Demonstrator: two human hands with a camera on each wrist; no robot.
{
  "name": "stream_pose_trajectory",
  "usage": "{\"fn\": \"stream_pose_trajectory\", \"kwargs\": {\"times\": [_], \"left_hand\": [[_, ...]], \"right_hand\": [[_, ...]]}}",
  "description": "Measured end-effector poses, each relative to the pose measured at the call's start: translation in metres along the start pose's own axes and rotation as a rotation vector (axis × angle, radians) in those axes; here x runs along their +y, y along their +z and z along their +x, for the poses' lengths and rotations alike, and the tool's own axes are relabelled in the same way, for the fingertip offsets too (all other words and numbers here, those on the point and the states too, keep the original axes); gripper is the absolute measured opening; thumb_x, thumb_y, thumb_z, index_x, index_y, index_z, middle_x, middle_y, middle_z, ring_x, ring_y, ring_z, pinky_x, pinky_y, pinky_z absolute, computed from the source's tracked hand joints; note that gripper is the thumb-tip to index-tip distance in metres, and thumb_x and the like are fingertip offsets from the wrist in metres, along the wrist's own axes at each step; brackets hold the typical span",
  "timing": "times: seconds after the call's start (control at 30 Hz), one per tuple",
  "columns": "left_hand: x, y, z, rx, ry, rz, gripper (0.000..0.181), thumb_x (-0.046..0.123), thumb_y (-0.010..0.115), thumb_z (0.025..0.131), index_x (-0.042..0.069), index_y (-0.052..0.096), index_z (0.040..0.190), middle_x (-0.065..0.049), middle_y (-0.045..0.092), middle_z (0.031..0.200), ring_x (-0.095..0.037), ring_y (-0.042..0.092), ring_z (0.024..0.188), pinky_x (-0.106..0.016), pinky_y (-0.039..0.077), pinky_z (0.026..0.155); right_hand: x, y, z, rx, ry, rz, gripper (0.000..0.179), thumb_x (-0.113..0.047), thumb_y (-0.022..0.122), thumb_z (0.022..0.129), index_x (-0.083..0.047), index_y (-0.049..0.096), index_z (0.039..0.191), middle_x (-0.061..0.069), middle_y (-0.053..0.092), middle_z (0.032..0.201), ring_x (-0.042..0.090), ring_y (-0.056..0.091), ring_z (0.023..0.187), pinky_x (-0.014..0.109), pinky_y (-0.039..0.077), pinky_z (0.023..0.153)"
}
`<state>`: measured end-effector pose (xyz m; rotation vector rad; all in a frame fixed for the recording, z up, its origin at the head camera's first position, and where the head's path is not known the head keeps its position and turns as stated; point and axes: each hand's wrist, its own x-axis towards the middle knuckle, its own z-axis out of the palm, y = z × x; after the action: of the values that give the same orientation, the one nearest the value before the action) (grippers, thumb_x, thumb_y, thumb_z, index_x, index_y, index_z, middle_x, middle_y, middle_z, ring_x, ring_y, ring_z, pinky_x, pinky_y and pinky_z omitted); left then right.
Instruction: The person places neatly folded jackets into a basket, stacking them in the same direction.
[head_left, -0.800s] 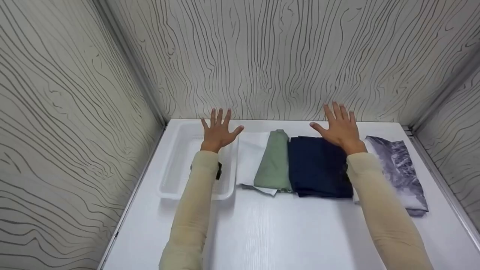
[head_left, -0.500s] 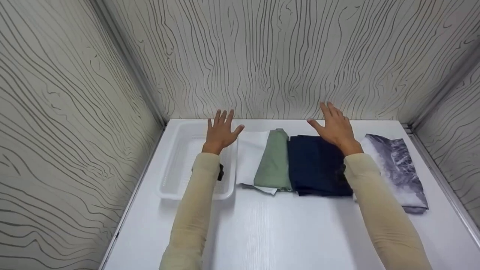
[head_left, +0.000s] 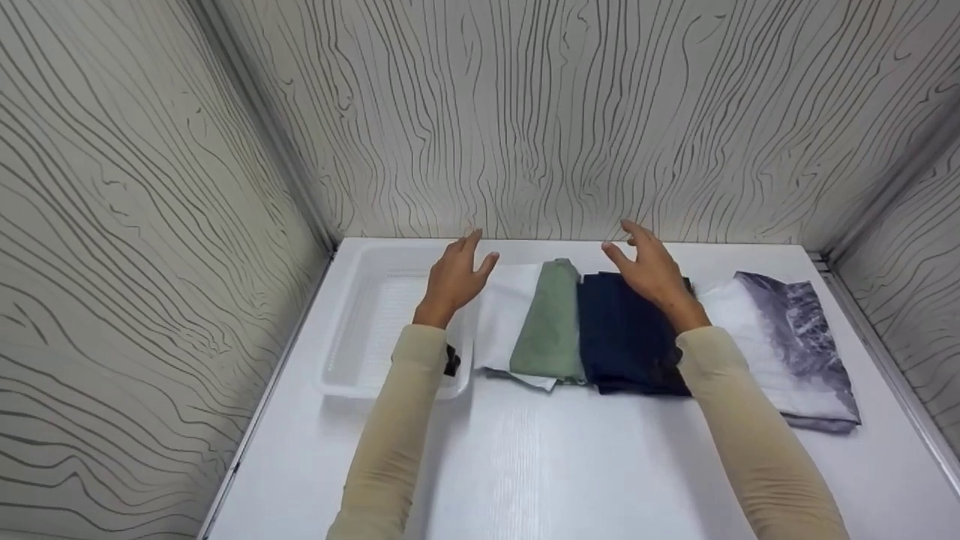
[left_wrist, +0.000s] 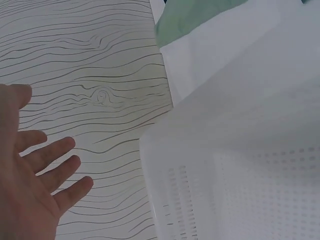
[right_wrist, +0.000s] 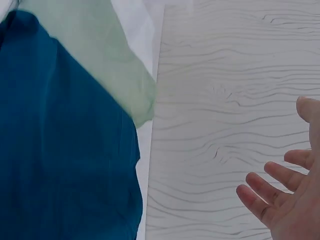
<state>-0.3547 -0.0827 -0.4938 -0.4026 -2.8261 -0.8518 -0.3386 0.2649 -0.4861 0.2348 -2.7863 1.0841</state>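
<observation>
My left hand (head_left: 456, 277) is raised over the right rim of a white plastic basket (head_left: 375, 330), fingers loosely bent, with nothing in its grasp. Above a folded navy garment (head_left: 615, 337) hovers my right hand (head_left: 651, 271), also holding nothing, its thumb spread from the fingers. Between the basket and the navy garment lies a folded piece of clothing, part white (head_left: 504, 311) and part green (head_left: 547, 330). Farther right is a folded white and grey patterned garment (head_left: 799, 337). In the left wrist view the hand (left_wrist: 40, 175) appears apart from the basket.
Everything lies on a white table (head_left: 555, 465). A wood-grain patterned panel (head_left: 525, 120) closes off the back, and similar panels stand at the left and right. Metal rails run along the table's sides.
Both hands have drawn toward each other and turned inward, palms more facing, fingers less spread. The basket and clothes stay where they were.
</observation>
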Motion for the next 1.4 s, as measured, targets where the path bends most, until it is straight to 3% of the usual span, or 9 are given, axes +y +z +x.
{"fn": "stream_pose_trajectory", "kwargs": {"times": [0.2, 0.47, 0.83, 1.17, 1.4], "left_hand": [[0.003, 0.005, -0.011, 0.033, -0.011, -0.092, 0.063, 0.048, 0.052, 0.111, 0.013, 0.045, 0.163, -0.009, 0.061, 0.154, -0.031, 0.056, 0.144, -0.054, 0.049, 0.114], [0.012, 0.011, -0.022, 0.093, 0.004, -0.228, 0.057, 0.041, 0.055, 0.111, 0.012, 0.048, 0.160, -0.009, 0.066, 0.146, -0.027, 0.061, 0.139, -0.050, 0.051, 0.113], [0.025, 0.033, -0.029, 0.128, -0.040, -0.323, 0.051, 0.030, 0.061, 0.109, 0.007, 0.054, 0.153, -0.011, 0.069, 0.138, -0.027, 0.066, 0.131, -0.044, 0.056, 0.107], [0.028, 0.058, -0.037, 0.028, -0.132, -0.406, 0.057, 0.030, 0.062, 0.107, 0.004, 0.050, 0.156, -0.019, 0.066, 0.141, -0.034, 0.063, 0.133, -0.050, 0.052, 0.111], [0.028, 0.080, -0.043, -0.044, -0.193, -0.370, 0.056, 0.026, 0.059, 0.107, -0.001, 0.048, 0.156, -0.022, 0.064, 0.141, -0.035, 0.063, 0.132, -0.049, 0.053, 0.109]], "right_hand": [[-0.005, 0.015, -0.008, -0.020, -0.056, 0.113, 0.068, -0.038, 0.054, 0.112, 0.000, 0.033, 0.165, 0.025, 0.037, 0.168, 0.048, 0.047, 0.147, 0.064, 0.044, 0.115], [-0.011, 0.026, -0.020, -0.050, -0.059, 0.269, 0.062, -0.022, 0.059, 0.111, 0.001, 0.035, 0.164, 0.027, 0.039, 0.166, 0.048, 0.049, 0.146, 0.061, 0.045, 0.116], [-0.016, 0.052, -0.033, -0.054, -0.015, 0.307, 0.060, -0.019, 0.058, 0.110, 0.001, 0.036, 0.163, 0.027, 0.048, 0.161, 0.045, 0.056, 0.140, 0.061, 0.051, 0.108], [-0.017, 0.080, -0.042, -0.099, 0.043, 0.335, 0.058, -0.014, 0.060, 0.108, 0.004, 0.039, 0.160, 0.031, 0.052, 0.155, 0.046, 0.062, 0.133, 0.054, 0.057, 0.104], [-0.010, 0.098, -0.052, -0.225, 0.118, 0.366, 0.065, -0.018, 0.057, 0.109, 0.003, 0.030, 0.164, 0.031, 0.046, 0.159, 0.046, 0.058, 0.137, 0.052, 0.056, 0.107]]}}
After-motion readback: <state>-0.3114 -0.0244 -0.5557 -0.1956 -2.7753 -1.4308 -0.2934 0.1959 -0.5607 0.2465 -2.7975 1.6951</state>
